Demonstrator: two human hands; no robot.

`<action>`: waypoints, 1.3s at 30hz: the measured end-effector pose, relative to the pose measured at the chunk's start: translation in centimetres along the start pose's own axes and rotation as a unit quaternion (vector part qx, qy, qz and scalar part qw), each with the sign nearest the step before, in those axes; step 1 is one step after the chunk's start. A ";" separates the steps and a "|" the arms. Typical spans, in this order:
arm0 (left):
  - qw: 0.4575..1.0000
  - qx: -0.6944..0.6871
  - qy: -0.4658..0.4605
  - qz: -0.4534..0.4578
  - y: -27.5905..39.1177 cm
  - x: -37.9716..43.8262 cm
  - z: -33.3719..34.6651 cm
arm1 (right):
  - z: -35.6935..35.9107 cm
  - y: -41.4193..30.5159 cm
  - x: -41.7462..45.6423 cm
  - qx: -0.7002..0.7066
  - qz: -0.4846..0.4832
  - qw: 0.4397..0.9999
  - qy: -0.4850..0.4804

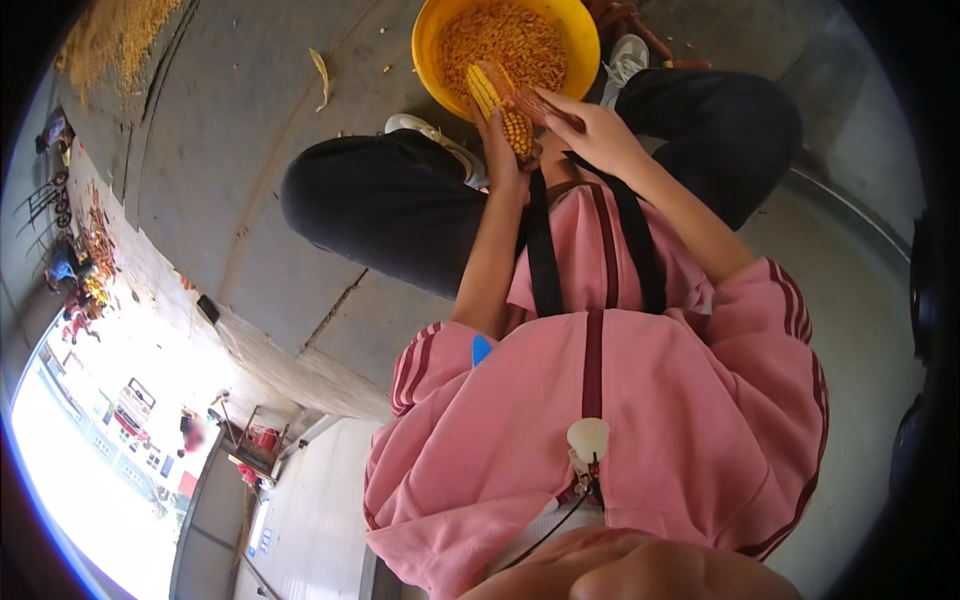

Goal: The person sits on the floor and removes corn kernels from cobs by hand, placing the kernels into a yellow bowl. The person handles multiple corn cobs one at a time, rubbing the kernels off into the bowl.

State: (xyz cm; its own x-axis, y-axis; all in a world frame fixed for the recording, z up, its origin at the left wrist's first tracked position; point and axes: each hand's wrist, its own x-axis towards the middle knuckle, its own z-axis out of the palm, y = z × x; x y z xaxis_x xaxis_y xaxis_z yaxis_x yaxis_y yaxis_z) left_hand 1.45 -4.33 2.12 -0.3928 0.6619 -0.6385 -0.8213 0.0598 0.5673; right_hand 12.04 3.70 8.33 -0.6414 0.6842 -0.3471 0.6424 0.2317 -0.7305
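My left hand [501, 154] grips an ear of yellow corn [496, 101], which slants over the near rim of a yellow plastic basin [430, 56]. Part of the ear's upper side is stripped of kernels and shows reddish cob. In my right hand [592, 127] is a bare reddish corncob [536, 105], laid against the side of the ear. Loose orange kernels [517, 37] fill much of the basin. Fingers and corn hide part of the near rim.
A dry husk strip [321, 79] and scattered kernels lie on the concrete floor [247, 135]. Stripped cobs [619, 15] lie beyond the basin. My bent knees flank the work. A kernel heap [120, 37] spreads at upper left. People [67, 262] sit near piled corn at far left.
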 end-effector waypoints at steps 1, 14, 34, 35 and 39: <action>1.000 -0.012 0.015 0.002 -0.2 0.0 -0.2 | 0.1 -0.1 -0.7 -0.004 -0.005 1.000 -0.005; 0.999 0.021 -0.039 -0.026 0.1 0.2 -1.4 | 0.9 0.5 0.3 -0.010 -0.033 0.999 0.016; 0.998 0.029 -0.013 0.048 -0.8 0.5 -0.8 | 2.0 -1.3 0.7 -0.089 0.001 0.996 0.025; 0.999 0.011 -0.008 0.034 -1.5 0.5 -1.3 | 2.3 -1.0 1.7 -0.092 0.007 0.996 0.018; 1.000 -0.012 -0.005 0.013 -0.9 1.2 -1.5 | 2.7 0.1 4.6 -0.063 0.017 0.998 0.004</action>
State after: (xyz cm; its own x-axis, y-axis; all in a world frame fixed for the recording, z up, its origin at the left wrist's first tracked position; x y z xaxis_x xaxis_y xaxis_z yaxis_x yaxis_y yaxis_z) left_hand 1.09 -4.69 0.09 -0.4104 0.6701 -0.6185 -0.8207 0.0242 0.5708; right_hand 8.03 4.98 5.11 -0.6154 0.6988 -0.3647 0.7118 0.2939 -0.6380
